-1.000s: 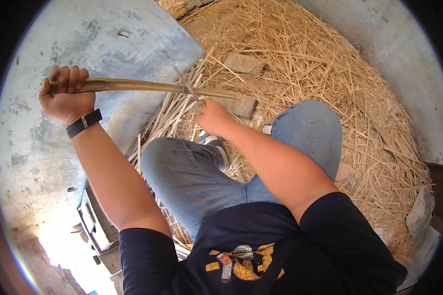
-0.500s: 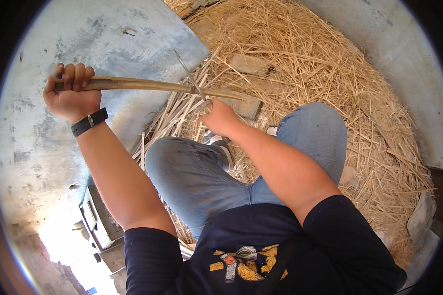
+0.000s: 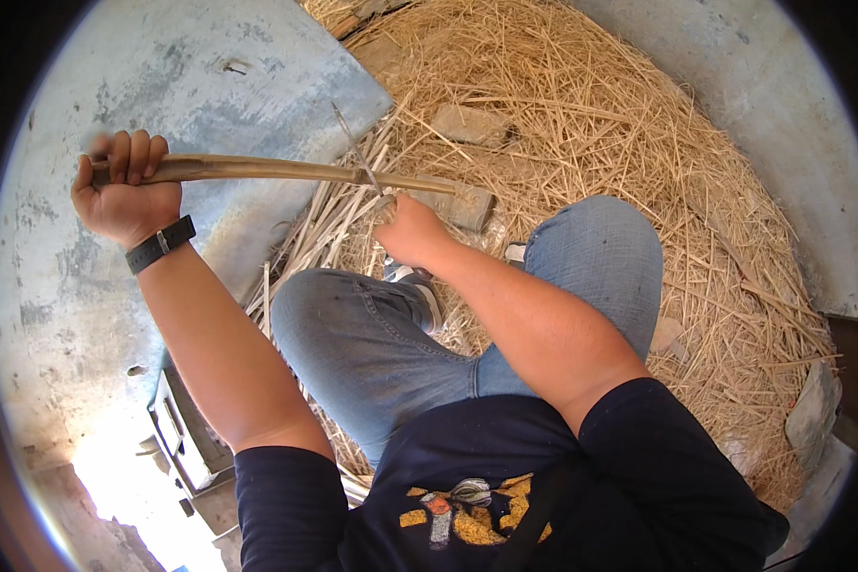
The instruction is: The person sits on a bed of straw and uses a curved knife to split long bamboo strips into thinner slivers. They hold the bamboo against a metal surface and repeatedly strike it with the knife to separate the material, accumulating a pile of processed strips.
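Note:
My left hand (image 3: 129,191), with a dark watch on its wrist, is raised at the left and wrapped round the thick end of a long split bamboo piece (image 3: 257,169). The bamboo runs nearly level to the right, bowing slightly, and its thin end lies over a block on the straw. Just below that thin part, my right hand (image 3: 412,231) is closed on the handle of a knife, mostly hidden in the fist. The narrow knife blade (image 3: 346,133) points up and to the left, crossing the bamboo at a darker joint.
Loose straw (image 3: 620,105) covers the ground, with brick-like blocks (image 3: 469,124) among it. Pale split strips (image 3: 329,214) lie piled left of my feet. A weathered grey-blue wall (image 3: 229,105) stands left, a curved one right. A boxy object (image 3: 183,434) is at lower left.
The whole view has shifted a little, so everything sits slightly further left. Both hands keep their grips, and the blade still crosses the bamboo at nearly the same spot.

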`<state>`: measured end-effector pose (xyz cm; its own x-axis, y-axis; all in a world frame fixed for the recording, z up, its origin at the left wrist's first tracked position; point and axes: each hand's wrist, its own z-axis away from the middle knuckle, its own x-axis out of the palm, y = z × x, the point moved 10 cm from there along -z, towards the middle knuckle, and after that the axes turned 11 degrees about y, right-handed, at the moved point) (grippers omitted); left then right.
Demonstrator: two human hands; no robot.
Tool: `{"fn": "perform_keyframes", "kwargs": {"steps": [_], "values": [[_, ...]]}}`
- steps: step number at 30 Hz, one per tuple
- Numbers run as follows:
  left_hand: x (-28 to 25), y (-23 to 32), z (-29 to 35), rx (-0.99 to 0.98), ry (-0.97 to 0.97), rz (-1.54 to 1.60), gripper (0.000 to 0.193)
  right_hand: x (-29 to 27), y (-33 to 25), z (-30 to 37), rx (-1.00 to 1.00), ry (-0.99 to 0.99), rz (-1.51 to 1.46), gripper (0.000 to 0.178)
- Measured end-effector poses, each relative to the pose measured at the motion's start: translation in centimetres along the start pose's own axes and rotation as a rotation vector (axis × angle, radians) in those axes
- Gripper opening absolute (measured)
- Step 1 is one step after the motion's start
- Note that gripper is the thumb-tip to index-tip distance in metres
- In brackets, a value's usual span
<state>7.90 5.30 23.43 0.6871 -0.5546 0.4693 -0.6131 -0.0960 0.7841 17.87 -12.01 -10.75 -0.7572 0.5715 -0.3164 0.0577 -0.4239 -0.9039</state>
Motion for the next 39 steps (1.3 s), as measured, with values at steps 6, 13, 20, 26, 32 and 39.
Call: {"fn": "perform_keyframes", "kwargs": {"steps": [6, 13, 20, 26, 32, 39], "values": [[0.2, 0.2, 0.0, -0.007, 0.008, 0.01, 0.021, 0.0, -0.3, 0.2, 0.009, -0.017, -0.037, 0.048], [0.2, 0.1, 0.2, -0.02, -0.037, 0.018, 0.021, -0.8, -1.9, 1.0, -0.022, -0.016, -0.015, 0.044], [-0.1, 0.2, 0.4, 0.006, 0.019, 0.012, 0.021, -0.5, -2.2, 0.8, -0.102, 0.023, 0.015, 0.054], [0.1, 0.5, 0.2, -0.024, -0.057, 0.029, 0.021, -0.4, -2.4, 0.9, -0.088, 0.005, 0.014, 0.056], [0.5, 0.0, 0.5, -0.014, -0.033, 0.038, 0.021, -0.6, -2.0, 0.8, -0.08, 0.019, 0.008, 0.059], [0.9, 0.1, 0.4, -0.007, -0.05, 0.044, 0.022, -0.6, -2.1, 0.8, -0.081, 0.007, 0.009, 0.06]]}}
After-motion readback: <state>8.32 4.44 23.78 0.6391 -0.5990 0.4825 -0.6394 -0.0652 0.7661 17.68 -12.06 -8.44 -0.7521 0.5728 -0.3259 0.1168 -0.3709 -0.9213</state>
